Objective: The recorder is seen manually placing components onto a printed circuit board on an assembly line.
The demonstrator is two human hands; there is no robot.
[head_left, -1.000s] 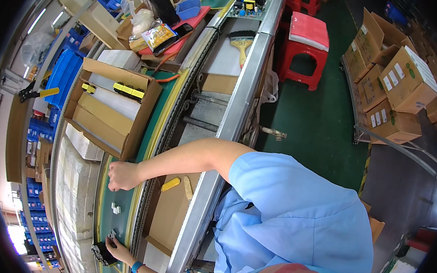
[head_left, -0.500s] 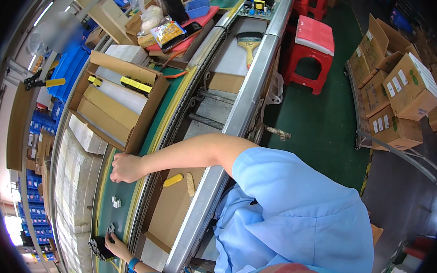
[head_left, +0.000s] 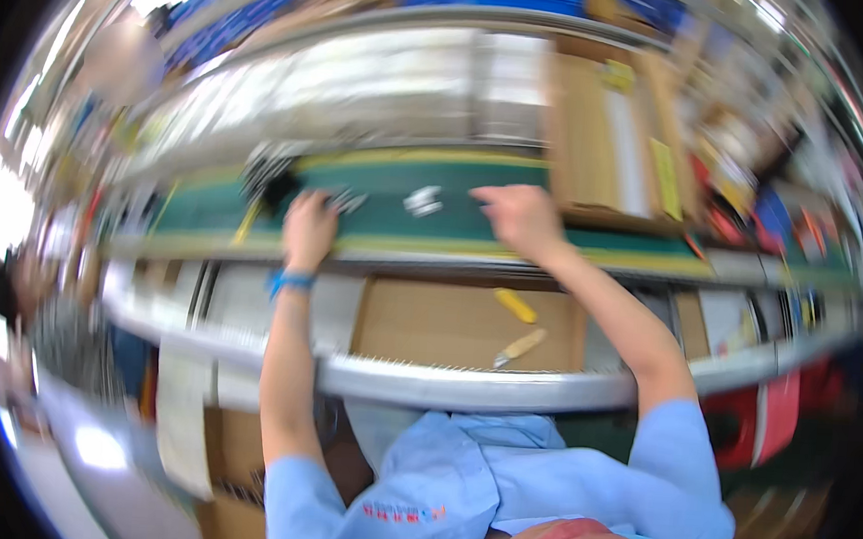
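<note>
Green conveyor [head_left: 432, 231] carries small white pieces [head_left: 423, 201] at nine o'clock from the nearer, half-curled right hand [head_left: 525, 220], farther from the bent-fingered left hand [head_left: 309, 230]; any hold is unclear.

Blur smears the black part [head_left: 277, 185] left of the left fingers [head_left: 308, 203] and the grey bits [head_left: 351, 201] just right of them; whether the right fingers [head_left: 495, 196] pinch anything cannot be told.

Light-blue short-sleeved shirt [head_left: 576, 486] with small, mostly red chest marking [head_left: 404, 512], blue wristband [head_left: 293, 280] on left arm [head_left: 288, 389]
</note>
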